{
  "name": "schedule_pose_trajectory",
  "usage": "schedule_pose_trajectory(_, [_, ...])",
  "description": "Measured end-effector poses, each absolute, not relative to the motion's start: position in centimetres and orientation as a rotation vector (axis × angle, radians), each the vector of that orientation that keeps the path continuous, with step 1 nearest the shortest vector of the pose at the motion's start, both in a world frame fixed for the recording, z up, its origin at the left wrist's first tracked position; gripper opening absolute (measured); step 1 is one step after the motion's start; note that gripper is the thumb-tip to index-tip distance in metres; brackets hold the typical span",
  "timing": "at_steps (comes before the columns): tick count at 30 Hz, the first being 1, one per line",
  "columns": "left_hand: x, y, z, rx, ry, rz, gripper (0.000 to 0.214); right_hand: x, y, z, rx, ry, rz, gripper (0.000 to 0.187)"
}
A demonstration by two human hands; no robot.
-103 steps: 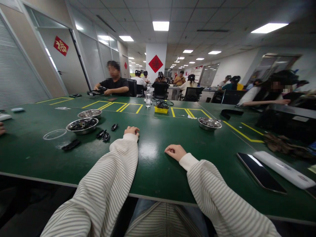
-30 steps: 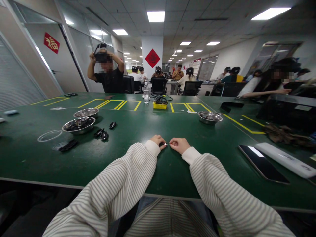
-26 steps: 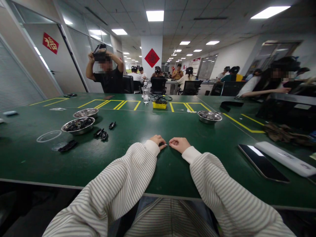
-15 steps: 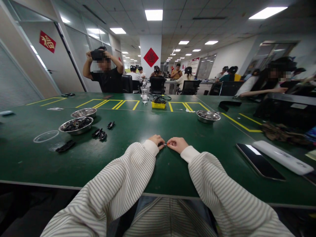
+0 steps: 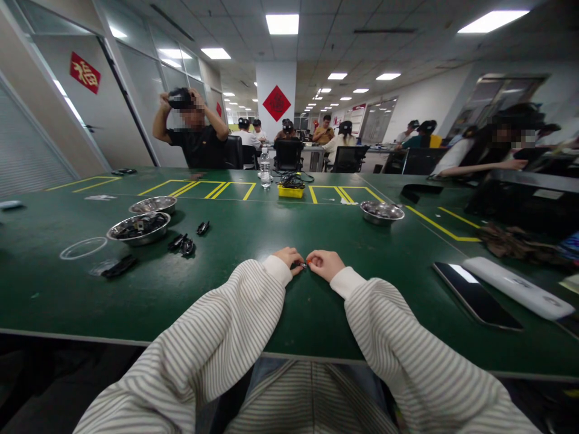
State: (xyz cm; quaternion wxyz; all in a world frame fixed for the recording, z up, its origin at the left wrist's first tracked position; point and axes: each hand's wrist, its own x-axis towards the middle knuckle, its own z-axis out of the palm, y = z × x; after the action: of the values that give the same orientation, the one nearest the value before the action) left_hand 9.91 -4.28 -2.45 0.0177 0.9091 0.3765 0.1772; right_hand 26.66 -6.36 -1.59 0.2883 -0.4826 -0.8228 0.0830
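While the person's two forearms rested on the glossy green tabletop, the left hand had its thumb and fingers closed around a small black piece with a shiny metal end. The piece sat low over the table, directly between the hands; whether it touched the surface could not be told.

The right hand was just beside it, fingertips drawn into a pinch next to the shiny end, where a speck of orange showed. Whether those fingers gripped anything was too small to tell.

By appearances the handling of this one piece was under way and not yet finished, since both hands were gathered at it. To the left, a cluster of loose black pieces and a single black piece lay out of hand. Farther left stood a round stainless-steel bowl filled with dark parts, and, well apart at the right, a smaller steel bowl held indistinct contents. Which of these were done and which remained could not be judged.
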Motion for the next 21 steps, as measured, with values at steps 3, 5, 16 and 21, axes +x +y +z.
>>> schedule_pose_trajectory(3, [9.90,-4.23,-2.30,2.824,1.215,0.512,0.019,26.61,-6.45,-1.41,-1.330,-2.180,0.117,0.006])
schedule_pose_trajectory(5, [9.90,-4.24,-2.24,2.827,1.235,0.505,0.019,26.58,-6.48,-1.38,-1.341,-2.183,0.122,0.008])
schedule_pose_trajectory(16, [9.83,-4.36,-2.20,2.809,1.357,0.505,0.020,26.56,-6.29,-1.92,-1.280,-2.211,0.221,0.019])
schedule_pose_trajectory(21, [9.75,-4.29,-2.26,2.816,1.343,0.493,0.020,26.62,-6.36,-1.79,-1.242,-2.223,0.294,0.015])
